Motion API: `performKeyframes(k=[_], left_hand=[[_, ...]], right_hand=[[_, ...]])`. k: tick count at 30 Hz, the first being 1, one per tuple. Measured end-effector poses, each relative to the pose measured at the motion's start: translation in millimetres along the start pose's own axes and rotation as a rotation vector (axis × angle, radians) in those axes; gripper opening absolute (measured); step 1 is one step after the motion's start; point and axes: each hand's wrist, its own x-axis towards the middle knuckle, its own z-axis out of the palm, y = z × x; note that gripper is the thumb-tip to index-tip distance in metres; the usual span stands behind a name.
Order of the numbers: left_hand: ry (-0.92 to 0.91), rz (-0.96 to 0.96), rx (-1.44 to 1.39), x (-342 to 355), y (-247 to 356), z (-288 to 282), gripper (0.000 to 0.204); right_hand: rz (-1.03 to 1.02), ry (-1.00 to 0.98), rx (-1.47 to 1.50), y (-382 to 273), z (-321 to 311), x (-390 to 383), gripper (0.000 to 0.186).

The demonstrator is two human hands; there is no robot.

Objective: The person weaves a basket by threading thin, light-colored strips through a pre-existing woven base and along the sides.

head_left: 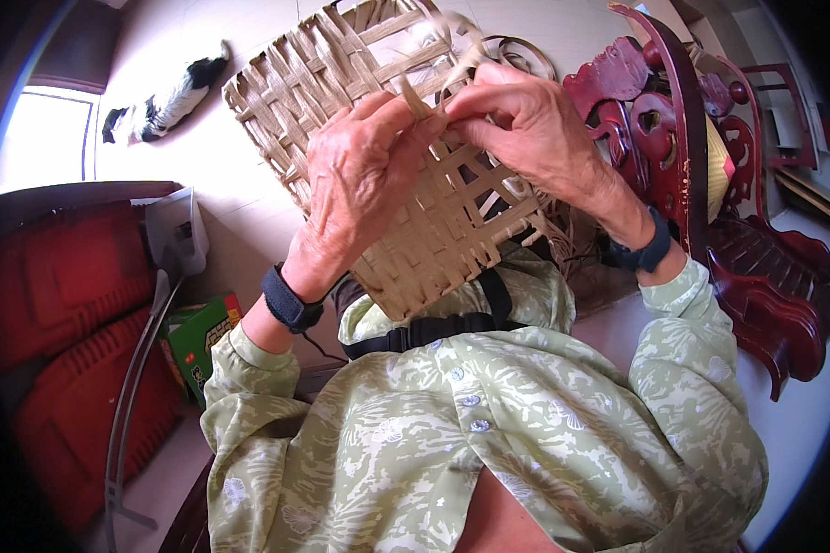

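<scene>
A flat panel of woven tan strips (433, 263), tightly plaited near my waist and gappier toward its far side, rests against my lap. Over its middle my left hand (364, 161) pinches a pale, upturned strip (413, 97) between thumb and fingers. Beside it, fingertips nearly touching the left ones, my right hand (530, 124) is closed on the same strip. The exact grip is partly hidden behind the fingers. Loose strip ends curl up beyond the right hand, and more hang at the panel's right edge.
To the right stands a carved dark red wooden chair (682, 138). Red plastic seats (65, 276) and a green box (203, 341) are at the left, near a thin metal frame (134, 387). A black-and-white animal (171, 100) lies on the tiled floor at far left.
</scene>
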Motion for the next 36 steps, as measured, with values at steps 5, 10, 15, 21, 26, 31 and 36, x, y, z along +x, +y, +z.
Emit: performKeyframes(k=[5, 10, 15, 21, 26, 31, 36], left_hand=[[0.017, 0.029, 0.023, -6, 1, -1, 0.012], [0.023, 0.112, -0.023, -6, 0, -1, 0.01], [-0.003, 0.101, 0.065, -6, 2, -2, 0.012], [0.012, 0.104, 0.084, -7, 7, -4, 0.015], [-0.01, 0.127, 0.064, -7, 3, -4, 0.017], [0.019, 0.116, 0.072, -8, 3, -3, 0.015], [0.055, 0.007, 0.065, -3, 9, -4, 0.01]], right_hand=[[0.31, -0.115, 0.458, -40, -40, 33, 0.015], [0.21, -0.303, 0.638, -52, -87, 38, 0.024], [0.324, -0.08, 0.207, 47, -36, 35, 0.036], [0.455, -0.243, 0.284, 28, -24, 31, 0.032], [0.357, -0.107, 0.324, 55, -1, 34, 0.034], [0.393, -0.208, 0.337, 35, -16, 39, 0.031], [0.432, -0.187, 0.402, 36, -14, 37, 0.03]])
